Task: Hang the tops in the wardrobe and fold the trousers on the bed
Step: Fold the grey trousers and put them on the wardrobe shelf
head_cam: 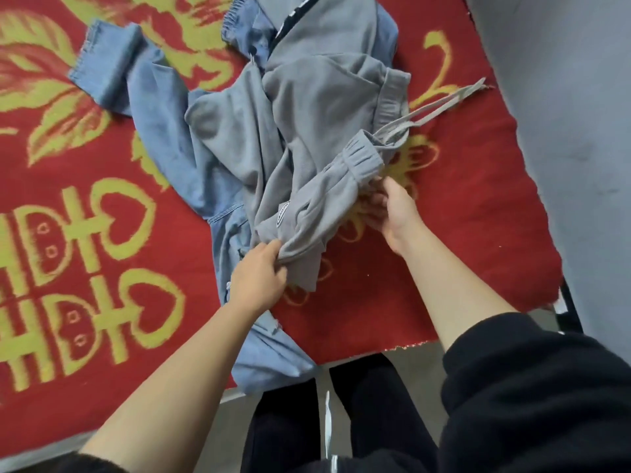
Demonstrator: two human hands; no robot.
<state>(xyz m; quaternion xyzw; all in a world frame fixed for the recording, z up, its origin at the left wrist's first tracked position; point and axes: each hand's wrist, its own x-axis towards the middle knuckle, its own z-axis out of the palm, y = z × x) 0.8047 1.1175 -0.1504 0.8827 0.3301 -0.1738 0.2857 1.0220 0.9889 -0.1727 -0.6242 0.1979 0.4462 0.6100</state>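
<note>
Left hand pinches the grey sweatpants at six o'clock; right hand grips probably the waistband at four, to stretch them flat for folding.

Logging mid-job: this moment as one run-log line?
phase: folding trousers | left hand: grips grey trousers | right hand: grips them near waistband | blue jeans: partly under them on red blanket | fold: not done

Black sleeves pushed up past bare forearms — black trousers below, one white stripe.
</note>
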